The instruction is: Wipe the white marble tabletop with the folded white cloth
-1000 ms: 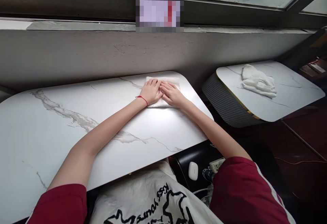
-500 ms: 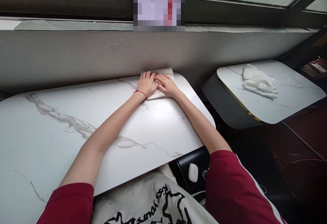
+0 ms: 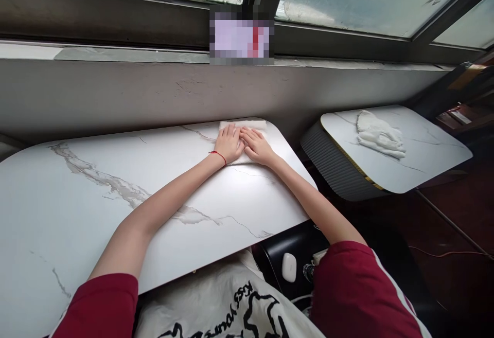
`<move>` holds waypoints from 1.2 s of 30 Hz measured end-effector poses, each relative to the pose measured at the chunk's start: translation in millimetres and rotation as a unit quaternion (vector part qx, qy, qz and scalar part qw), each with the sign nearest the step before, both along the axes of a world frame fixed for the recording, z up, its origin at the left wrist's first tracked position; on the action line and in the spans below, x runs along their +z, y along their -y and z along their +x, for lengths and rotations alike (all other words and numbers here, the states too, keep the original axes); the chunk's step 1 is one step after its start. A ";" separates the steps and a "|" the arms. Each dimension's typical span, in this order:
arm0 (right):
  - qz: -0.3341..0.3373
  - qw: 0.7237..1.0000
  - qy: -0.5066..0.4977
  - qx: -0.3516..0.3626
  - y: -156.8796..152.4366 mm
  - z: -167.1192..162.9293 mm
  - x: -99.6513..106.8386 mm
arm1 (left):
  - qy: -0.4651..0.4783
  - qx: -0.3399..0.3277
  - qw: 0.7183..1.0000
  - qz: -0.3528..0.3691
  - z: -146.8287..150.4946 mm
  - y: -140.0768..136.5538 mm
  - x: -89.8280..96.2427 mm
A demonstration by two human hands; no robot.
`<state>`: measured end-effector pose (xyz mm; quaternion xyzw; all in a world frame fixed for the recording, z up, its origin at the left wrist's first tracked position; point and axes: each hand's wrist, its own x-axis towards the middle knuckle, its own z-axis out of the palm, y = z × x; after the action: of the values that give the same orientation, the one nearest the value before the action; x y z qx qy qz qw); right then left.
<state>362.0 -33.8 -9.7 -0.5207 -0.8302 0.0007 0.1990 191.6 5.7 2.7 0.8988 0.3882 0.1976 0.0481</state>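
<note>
The left hand [image 3: 229, 144] and the right hand [image 3: 257, 145] lie palm down on a white cloth [image 3: 259, 125], fingers stretched out flat; neither is clenched or grasping. They sit just beside each other (whether the thumbs touch, I cannot tell). The cloth is spread on the marbled white counter [image 3: 231, 194], near its far edge and toward its right end, showing beyond the fingertips and below the palms. A thin red bracelet [image 3: 219, 155] circles the left wrist. Both arms reach out from dark red sleeves [image 3: 358, 286]. To the right, apart from the first, a second counter [image 3: 428, 147] with a similar top carries a rumpled white towel [image 3: 380, 135]. On the near side, below the counter's edge, a small white case [image 3: 289, 267] rests on a black surface [image 3: 274, 248].
</note>
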 end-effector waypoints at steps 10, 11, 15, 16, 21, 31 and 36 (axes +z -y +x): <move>0.019 0.999 0.041 -0.024 111.4 26.9 0.9 | -0.082 -0.099 0.991 0.041 23.6 85.6 6.2; 0.025 0.998 0.047 -0.020 125.7 30.5 1.7 | -0.090 -0.108 0.989 0.047 25.5 98.6 6.4; 0.027 0.998 0.065 -0.003 176.0 41.7 3.9 | -0.114 -0.129 0.983 0.065 32.1 145.7 5.1; 0.025 0.997 0.067 -0.006 184.6 42.9 4.2 | -0.116 -0.133 0.982 0.068 33.1 153.6 4.8; 0.024 0.998 0.058 -0.021 198.7 42.1 5.0 | -0.120 -0.147 0.979 0.075 33.8 164.5 4.5; 0.020 0.998 0.046 -0.024 156.8 47.2 3.0 | -0.095 -0.155 0.982 0.057 34.8 122.3 2.8; -0.002 0.999 0.037 -0.033 111.8 53.0 2.8 | -0.074 -0.154 0.984 0.038 32.5 77.0 1.9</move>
<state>415.0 -145.6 -6.9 -0.5477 -0.8196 -0.0233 0.1665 224.1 -71.3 4.6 0.9613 0.2395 0.1353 0.0146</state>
